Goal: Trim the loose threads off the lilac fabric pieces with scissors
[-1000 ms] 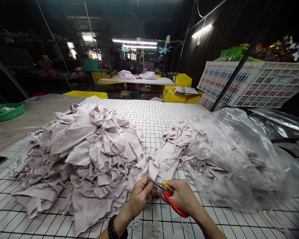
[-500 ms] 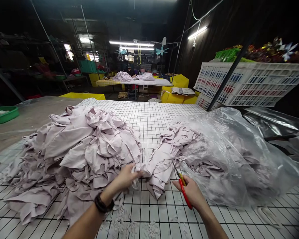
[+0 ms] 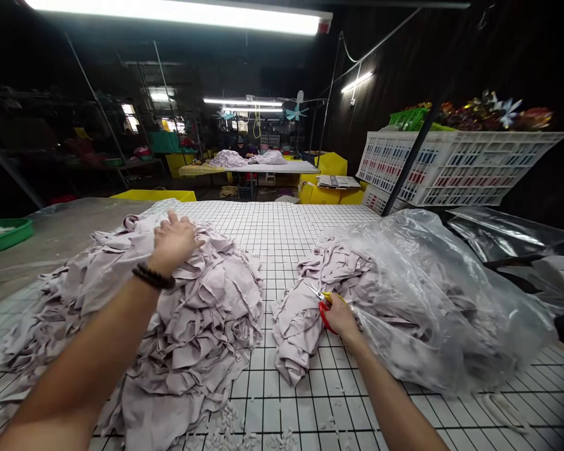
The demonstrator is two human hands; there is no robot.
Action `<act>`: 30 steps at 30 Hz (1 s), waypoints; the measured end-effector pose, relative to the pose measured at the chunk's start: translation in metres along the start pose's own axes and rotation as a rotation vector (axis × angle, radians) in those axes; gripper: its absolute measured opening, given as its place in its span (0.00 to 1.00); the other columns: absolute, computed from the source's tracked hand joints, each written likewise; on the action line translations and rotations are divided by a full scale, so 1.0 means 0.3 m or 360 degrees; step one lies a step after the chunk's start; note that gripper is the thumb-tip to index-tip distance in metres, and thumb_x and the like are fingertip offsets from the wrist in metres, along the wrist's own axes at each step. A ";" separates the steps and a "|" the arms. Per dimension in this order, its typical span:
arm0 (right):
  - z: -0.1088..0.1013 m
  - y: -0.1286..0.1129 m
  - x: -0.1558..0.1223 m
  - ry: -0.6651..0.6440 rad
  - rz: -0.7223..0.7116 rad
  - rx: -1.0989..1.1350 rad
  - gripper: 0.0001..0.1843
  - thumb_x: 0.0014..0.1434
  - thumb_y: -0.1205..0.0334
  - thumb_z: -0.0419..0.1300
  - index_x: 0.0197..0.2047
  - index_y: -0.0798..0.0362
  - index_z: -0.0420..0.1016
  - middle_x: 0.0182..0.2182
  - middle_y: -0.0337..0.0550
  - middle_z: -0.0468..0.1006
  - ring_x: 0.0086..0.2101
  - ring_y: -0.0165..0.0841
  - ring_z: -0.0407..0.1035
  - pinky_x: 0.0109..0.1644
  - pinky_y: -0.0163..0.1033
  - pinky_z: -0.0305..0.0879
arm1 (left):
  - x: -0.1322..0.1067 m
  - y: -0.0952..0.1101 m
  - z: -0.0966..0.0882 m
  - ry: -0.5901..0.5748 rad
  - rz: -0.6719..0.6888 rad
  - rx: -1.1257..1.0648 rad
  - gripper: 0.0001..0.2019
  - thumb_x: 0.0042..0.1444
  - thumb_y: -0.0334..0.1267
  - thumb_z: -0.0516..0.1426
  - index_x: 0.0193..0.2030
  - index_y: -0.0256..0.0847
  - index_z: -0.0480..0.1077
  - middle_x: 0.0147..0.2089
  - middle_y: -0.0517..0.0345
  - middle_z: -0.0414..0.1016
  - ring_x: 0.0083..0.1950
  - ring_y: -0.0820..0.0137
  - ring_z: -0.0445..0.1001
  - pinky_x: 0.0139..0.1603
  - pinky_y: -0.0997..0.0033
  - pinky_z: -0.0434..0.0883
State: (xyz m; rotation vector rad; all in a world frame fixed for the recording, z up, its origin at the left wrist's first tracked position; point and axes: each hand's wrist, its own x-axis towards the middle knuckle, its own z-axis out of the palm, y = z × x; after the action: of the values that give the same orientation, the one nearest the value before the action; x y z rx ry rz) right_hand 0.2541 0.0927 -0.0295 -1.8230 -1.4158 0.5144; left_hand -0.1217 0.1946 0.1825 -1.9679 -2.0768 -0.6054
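My left hand reaches over the top of a large heap of pale pink cloth pieces, its fingers spread on or just above the fabric. A dark beaded bracelet circles that wrist. In my right hand is a pair of scissors with red and yellow handles, the blades pointing up and left over a smaller cloth bundle. That bundle joins more of the same cloth, partly covered by a clear plastic bag on the right.
Small pale scraps litter the near part of the grid-patterned table. A green basin stands far left. White plastic crates are stacked at the back right. Behind, a person sits at another table with cloth piles.
My left hand has moved from the table's middle up and left onto the large heap. My right hand has risen slightly with the scissors, now over the smaller bundle. The view has tilted upward.
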 end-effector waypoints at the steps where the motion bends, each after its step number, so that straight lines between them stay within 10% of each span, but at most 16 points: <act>1: -0.016 -0.010 -0.006 -0.0024 -0.0016 0.0038 0.11 0.50 0.63 0.57 0.38 0.55 0.70 0.29 0.42 0.73 0.33 0.36 0.67 0.37 0.37 0.60 | -0.063 0.033 0.026 0.0025 0.0116 -0.0115 0.31 0.52 0.50 0.59 0.55 0.28 0.63 0.65 0.28 0.51 0.60 0.40 0.58 0.56 0.43 0.59; 3: -0.054 -0.051 -0.038 -0.0081 -0.0060 0.0124 0.12 0.51 0.61 0.57 0.40 0.54 0.69 0.28 0.39 0.72 0.30 0.34 0.66 0.34 0.36 0.61 | -0.209 0.122 0.089 -0.0219 0.0353 -0.0608 0.24 0.58 0.52 0.52 0.53 0.36 0.67 0.58 0.36 0.64 0.55 0.51 0.66 0.52 0.53 0.65; 7: -0.118 -0.204 -0.166 -0.0257 -0.0370 0.0307 0.06 0.54 0.62 0.56 0.37 0.52 0.65 0.26 0.36 0.69 0.27 0.30 0.63 0.30 0.32 0.60 | -0.450 0.319 0.239 -0.1704 0.0444 -0.1488 0.29 0.56 0.61 0.48 0.39 0.33 0.73 0.38 0.45 0.76 0.34 0.65 0.74 0.34 0.66 0.70; 9: -0.115 -0.276 -0.247 -0.0344 -0.0601 0.0237 0.04 0.53 0.66 0.55 0.33 0.51 0.63 0.25 0.35 0.67 0.25 0.28 0.60 0.28 0.32 0.57 | -0.504 0.393 0.304 -0.2012 0.0382 -0.1673 0.31 0.54 0.63 0.48 0.36 0.32 0.73 0.32 0.48 0.76 0.29 0.69 0.72 0.29 0.71 0.68; 19: 0.079 -0.297 -0.471 -0.0285 -0.0882 -0.0221 0.16 0.41 0.79 0.50 0.33 0.52 0.61 0.30 0.41 0.69 0.32 0.35 0.61 0.36 0.38 0.58 | -0.455 0.482 0.412 -0.2080 0.0689 -0.1099 0.18 0.33 0.49 0.68 0.25 0.35 0.75 0.19 0.59 0.71 0.22 0.71 0.66 0.24 0.74 0.61; 30: 0.065 -0.330 -0.498 -0.0254 -0.0670 0.0254 0.08 0.50 0.72 0.55 0.33 0.51 0.63 0.30 0.41 0.70 0.31 0.33 0.63 0.34 0.37 0.61 | -0.473 0.479 0.396 -0.2093 0.0652 -0.1507 0.21 0.50 0.55 0.57 0.35 0.34 0.73 0.28 0.58 0.73 0.25 0.76 0.65 0.25 0.77 0.60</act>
State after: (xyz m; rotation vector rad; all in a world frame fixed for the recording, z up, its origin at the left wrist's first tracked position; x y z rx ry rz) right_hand 0.1317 -0.0323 0.0139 -1.3315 -1.7554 0.5427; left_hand 0.0465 0.1216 0.0367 -4.0095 -1.7741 -0.1327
